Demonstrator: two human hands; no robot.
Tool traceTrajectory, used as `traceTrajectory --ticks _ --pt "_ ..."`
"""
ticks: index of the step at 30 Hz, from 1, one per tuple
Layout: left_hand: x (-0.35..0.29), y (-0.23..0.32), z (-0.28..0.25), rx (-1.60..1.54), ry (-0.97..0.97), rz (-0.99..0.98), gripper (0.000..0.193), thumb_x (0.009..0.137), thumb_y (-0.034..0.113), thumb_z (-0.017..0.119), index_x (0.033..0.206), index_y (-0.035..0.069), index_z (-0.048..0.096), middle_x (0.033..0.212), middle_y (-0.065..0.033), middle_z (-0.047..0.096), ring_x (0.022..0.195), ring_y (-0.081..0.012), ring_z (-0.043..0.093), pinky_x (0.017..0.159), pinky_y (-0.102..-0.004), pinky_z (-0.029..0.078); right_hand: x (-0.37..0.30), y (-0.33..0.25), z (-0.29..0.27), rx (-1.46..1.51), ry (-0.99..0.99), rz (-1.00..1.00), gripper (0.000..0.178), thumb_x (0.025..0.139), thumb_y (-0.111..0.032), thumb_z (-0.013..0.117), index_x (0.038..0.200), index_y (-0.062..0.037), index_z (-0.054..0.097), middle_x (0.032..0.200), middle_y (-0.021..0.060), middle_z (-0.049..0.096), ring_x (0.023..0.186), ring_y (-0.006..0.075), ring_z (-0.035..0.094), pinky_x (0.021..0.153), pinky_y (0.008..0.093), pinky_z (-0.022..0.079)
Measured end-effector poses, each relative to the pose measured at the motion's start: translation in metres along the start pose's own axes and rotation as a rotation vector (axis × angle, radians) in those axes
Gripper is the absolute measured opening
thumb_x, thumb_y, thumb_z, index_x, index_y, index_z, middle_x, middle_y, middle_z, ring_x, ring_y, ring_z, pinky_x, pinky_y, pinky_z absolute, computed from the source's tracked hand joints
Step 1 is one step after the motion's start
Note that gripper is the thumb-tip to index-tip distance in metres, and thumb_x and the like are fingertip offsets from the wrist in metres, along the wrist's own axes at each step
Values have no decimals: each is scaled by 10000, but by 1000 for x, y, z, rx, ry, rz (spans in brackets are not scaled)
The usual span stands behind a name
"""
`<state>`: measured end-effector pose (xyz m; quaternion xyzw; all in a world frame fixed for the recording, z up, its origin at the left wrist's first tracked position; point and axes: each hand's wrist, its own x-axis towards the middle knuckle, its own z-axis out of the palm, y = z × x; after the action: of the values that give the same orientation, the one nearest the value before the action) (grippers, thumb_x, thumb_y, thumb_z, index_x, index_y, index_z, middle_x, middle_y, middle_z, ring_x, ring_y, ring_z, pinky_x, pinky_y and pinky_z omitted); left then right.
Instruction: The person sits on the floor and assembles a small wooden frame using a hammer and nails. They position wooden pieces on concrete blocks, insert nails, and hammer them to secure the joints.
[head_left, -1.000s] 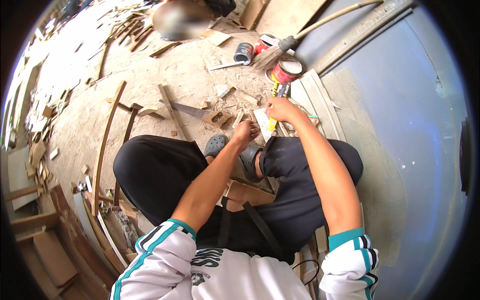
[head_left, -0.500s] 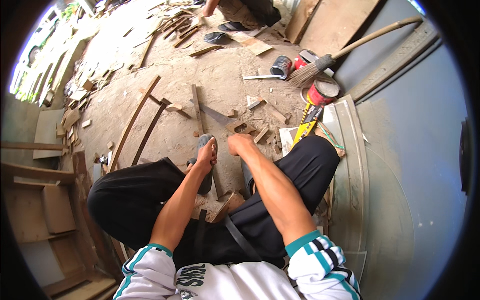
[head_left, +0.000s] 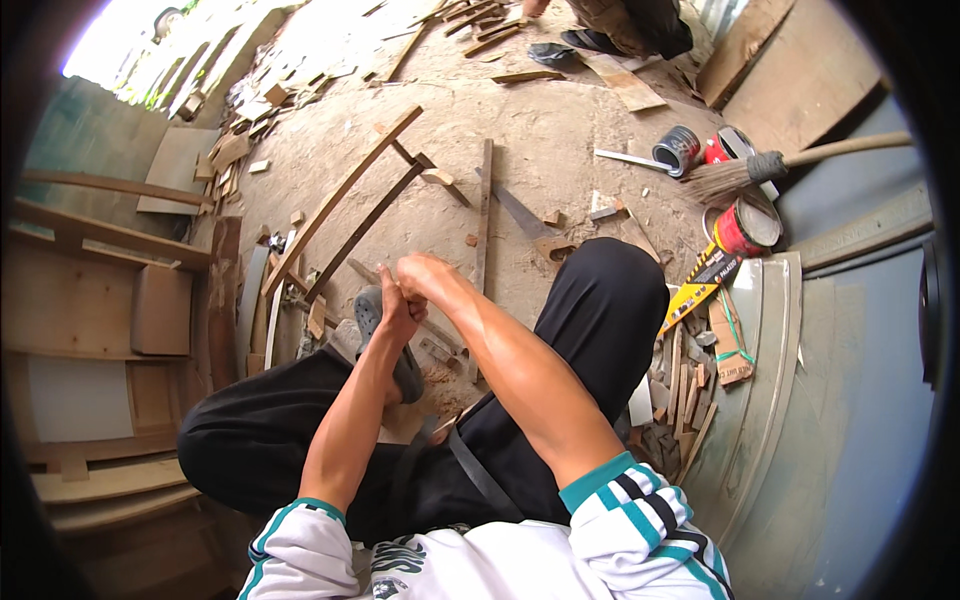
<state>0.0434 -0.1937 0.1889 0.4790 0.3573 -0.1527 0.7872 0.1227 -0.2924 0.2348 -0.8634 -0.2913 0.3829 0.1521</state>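
Observation:
My left hand (head_left: 400,312) and my right hand (head_left: 428,276) meet in front of my bent legs, both closed, fingers touching. What lies between them, if anything, is hidden. A thin wooden strip (head_left: 364,271) shows just beyond them, partly covered; I cannot tell whether either hand grips it. Just beneath my left hand is a grey clog (head_left: 368,308) on my foot. A handsaw (head_left: 526,214) lies flat on the ground to the right of the hands, its wooden handle (head_left: 556,250) close to my knee. Between saw and hands lies a long narrow wooden batten (head_left: 485,210).
A joined wooden frame (head_left: 345,200) lies ahead on the left. Wooden furniture (head_left: 110,310) stands at far left. At right are paint cans (head_left: 745,228), a broom (head_left: 725,178), a yellow-black saw sleeve (head_left: 700,290) and offcuts (head_left: 690,390). Another person's feet (head_left: 590,42) show at the top.
My right hand has moved left, away from the saw's handle, to meet my left hand. The view has swung left, so the ground items appear farther right.

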Motion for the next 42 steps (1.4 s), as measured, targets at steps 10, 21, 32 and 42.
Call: traceTrajectory --ticks 10,21,32,42 --pt "-9 -12 -3 177 -6 82 711 880 827 209 672 189 443 525 40 346 411 -117 266 414 -276 180 0 3 25 104 174 -62 167 708 -132 757 828 -17 746 850 200 708 744 335 700 629 405 550" --pt "12 -20 59 357 -199 61 779 885 821 160 934 168 581 571 63 387 438 -80 258 422 -262 173 -59 57 27 302 508 -11 248 709 -35 705 954 -58 735 893 175 722 805 325 712 742 400 583" --pt "0 -41 112 512 -465 108 795 979 679 174 1091 46 641 683 -34 595 471 -101 390 410 -275 285 -112 110 43 778 571 153 210 731 -69 637 912 -35 738 788 108 736 691 175 710 650 322 556" --pt "-44 58 69 -120 -638 218 424 1010 458 482 1008 67 644 811 -13 628 619 -89 537 560 -240 442 -127 -13 -96 360 648 96 133 797 -117 752 864 -7 720 745 114 726 672 159 703 635 299 552"
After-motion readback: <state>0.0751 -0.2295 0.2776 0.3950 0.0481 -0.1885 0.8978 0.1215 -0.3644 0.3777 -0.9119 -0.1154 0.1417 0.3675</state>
